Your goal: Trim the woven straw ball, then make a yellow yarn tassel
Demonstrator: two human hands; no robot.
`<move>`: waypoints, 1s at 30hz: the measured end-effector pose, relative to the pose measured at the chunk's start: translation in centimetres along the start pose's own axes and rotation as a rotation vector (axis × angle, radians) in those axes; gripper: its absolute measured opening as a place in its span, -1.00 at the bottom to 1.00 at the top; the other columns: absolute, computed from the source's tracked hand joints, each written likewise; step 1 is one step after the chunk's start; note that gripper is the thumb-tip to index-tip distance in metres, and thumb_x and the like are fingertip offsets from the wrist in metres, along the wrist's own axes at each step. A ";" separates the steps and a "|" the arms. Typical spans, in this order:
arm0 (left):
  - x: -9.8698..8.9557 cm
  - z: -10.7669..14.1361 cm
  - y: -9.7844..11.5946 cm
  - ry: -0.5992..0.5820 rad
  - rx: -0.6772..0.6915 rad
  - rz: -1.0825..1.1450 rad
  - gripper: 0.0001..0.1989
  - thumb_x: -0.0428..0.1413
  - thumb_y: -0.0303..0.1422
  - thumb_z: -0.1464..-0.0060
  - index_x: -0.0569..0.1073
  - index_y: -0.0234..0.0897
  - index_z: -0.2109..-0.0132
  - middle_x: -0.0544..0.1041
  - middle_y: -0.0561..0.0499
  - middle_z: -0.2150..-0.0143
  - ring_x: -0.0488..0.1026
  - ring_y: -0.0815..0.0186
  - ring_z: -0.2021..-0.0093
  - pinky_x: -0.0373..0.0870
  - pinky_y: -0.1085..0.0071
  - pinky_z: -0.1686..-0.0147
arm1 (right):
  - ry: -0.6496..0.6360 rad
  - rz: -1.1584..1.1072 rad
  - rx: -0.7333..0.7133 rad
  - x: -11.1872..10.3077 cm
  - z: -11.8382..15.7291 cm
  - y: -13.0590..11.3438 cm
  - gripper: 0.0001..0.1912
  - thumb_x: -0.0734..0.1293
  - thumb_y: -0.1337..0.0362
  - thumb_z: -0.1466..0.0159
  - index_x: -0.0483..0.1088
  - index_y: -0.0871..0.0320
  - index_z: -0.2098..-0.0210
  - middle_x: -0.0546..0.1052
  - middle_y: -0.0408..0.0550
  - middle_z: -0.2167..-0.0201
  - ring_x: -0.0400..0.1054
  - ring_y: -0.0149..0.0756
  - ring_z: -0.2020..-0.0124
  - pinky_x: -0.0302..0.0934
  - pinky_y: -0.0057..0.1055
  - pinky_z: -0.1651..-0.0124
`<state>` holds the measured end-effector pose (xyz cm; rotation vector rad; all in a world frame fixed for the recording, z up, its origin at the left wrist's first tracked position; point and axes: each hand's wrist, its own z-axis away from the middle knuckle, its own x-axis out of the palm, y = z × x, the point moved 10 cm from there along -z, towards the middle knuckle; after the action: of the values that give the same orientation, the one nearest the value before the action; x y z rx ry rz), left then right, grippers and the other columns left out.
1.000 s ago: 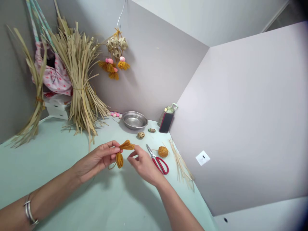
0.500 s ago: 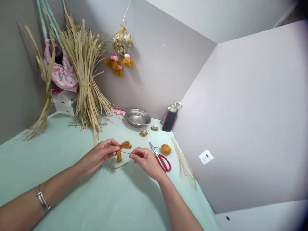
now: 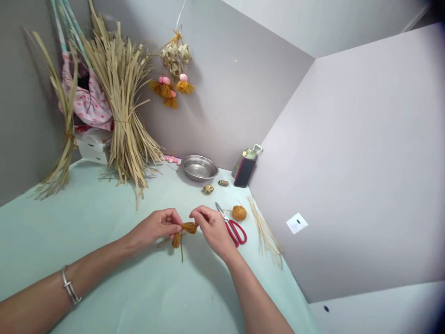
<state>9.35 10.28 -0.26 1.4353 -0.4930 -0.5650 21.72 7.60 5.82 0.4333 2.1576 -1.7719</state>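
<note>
Small mustard-yellow yarn bundle [image 3: 186, 230] — folded loops pinched at mid-length, loose strands dangling toward the pale green tabletop

No readable text, label or number anywhere, perhaps owing to the distant, small view.

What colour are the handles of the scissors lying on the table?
The scissors have red handles, seen in the head view, just right of the right hand.

Head-worn view, down over table [image 3: 104, 278]
</note>
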 end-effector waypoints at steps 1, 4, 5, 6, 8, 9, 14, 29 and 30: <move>-0.5 0.1 0.4 0.037 0.006 0.038 -0.81 0.23 -0.23 -0.03 0.43 -0.25 0.35 0.40 0.09 0.49 0.32 0.32 0.45 0.19 0.40 0.40 | 0.039 -0.026 0.031 -0.5 -0.2 0.6 -0.76 0.24 0.19 -0.31 0.45 0.16 0.40 0.36 -0.19 0.55 0.18 -0.41 0.51 0.03 -0.48 0.44; -1.7 0.6 1.0 0.115 -0.020 0.194 -0.82 0.27 -0.25 -0.01 0.47 -0.24 0.33 0.41 0.07 0.40 0.32 0.33 0.38 0.26 0.40 0.29 | 0.098 -0.188 0.147 -1.1 -0.5 2.5 -0.77 0.27 0.14 -0.26 0.42 0.16 0.38 0.38 -0.19 0.54 0.11 -0.45 0.59 -0.03 -0.48 0.52; -1.8 0.7 1.1 0.120 -0.034 0.241 -0.82 0.29 -0.26 0.00 0.47 -0.24 0.33 0.40 0.08 0.40 0.31 0.35 0.38 0.27 0.41 0.28 | 0.087 -0.260 0.188 -0.7 -0.5 3.2 -0.78 0.29 0.14 -0.23 0.43 0.17 0.36 0.39 -0.18 0.52 0.10 -0.46 0.61 -0.04 -0.48 0.54; -1.8 0.7 1.2 0.117 -0.043 0.280 -0.82 0.30 -0.26 0.01 0.48 -0.24 0.33 0.38 0.10 0.40 0.30 0.37 0.39 0.27 0.43 0.28 | 0.055 -0.326 0.222 0.0 -0.5 3.7 -0.79 0.31 0.15 -0.20 0.44 0.17 0.34 0.41 -0.17 0.50 0.09 -0.47 0.61 -0.03 -0.48 0.54; -1.6 0.8 1.4 0.096 -0.041 0.331 -0.82 0.30 -0.27 0.01 0.48 -0.24 0.33 0.36 0.11 0.41 0.27 0.39 0.41 0.26 0.46 0.29 | -0.050 -0.409 0.254 1.9 -0.3 4.1 -0.80 0.35 0.19 -0.14 0.48 0.18 0.31 0.42 -0.17 0.47 0.10 -0.47 0.59 0.01 -0.49 0.52; -1.5 0.8 1.5 0.087 -0.035 0.346 -0.82 0.30 -0.28 0.00 0.48 -0.25 0.34 0.36 0.11 0.41 0.26 0.39 0.41 0.26 0.46 0.30 | -0.109 -0.426 0.253 2.9 -0.1 4.0 -0.80 0.36 0.21 -0.12 0.50 0.18 0.30 0.43 -0.16 0.47 0.11 -0.47 0.56 0.03 -0.49 0.49; -1.2 0.8 1.4 0.064 -0.030 0.348 -0.86 0.27 -0.30 -0.03 0.48 -0.25 0.33 0.41 0.11 0.39 0.26 0.41 0.41 0.25 0.48 0.27 | -0.151 -0.394 0.249 4.8 0.3 3.6 -0.83 0.38 0.25 -0.09 0.53 0.17 0.34 0.42 -0.18 0.48 0.12 -0.46 0.51 0.00 -0.51 0.49; -2.4 0.9 2.0 0.272 0.137 -0.092 -0.85 0.19 -0.27 -0.03 0.42 -0.23 0.31 0.48 0.07 0.46 0.41 0.25 0.40 0.26 0.38 0.35 | 0.035 -0.964 0.509 6.7 1.7 5.4 -0.75 0.57 0.26 0.08 0.50 0.28 0.50 0.48 -0.11 0.55 0.25 -0.51 0.58 0.15 -0.53 0.49; -2.5 1.0 2.2 0.296 0.148 -0.126 -0.86 0.18 -0.26 -0.04 0.42 -0.23 0.31 0.48 0.08 0.46 0.42 0.24 0.39 0.26 0.38 0.34 | 0.044 -0.969 0.500 6.7 1.7 5.2 -0.76 0.57 0.26 0.07 0.51 0.27 0.51 0.49 -0.10 0.54 0.26 -0.50 0.57 0.17 -0.52 0.47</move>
<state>6.90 11.18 2.02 1.6674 -0.2133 -0.4125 17.93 7.15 -2.00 -0.6073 2.0673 -2.8202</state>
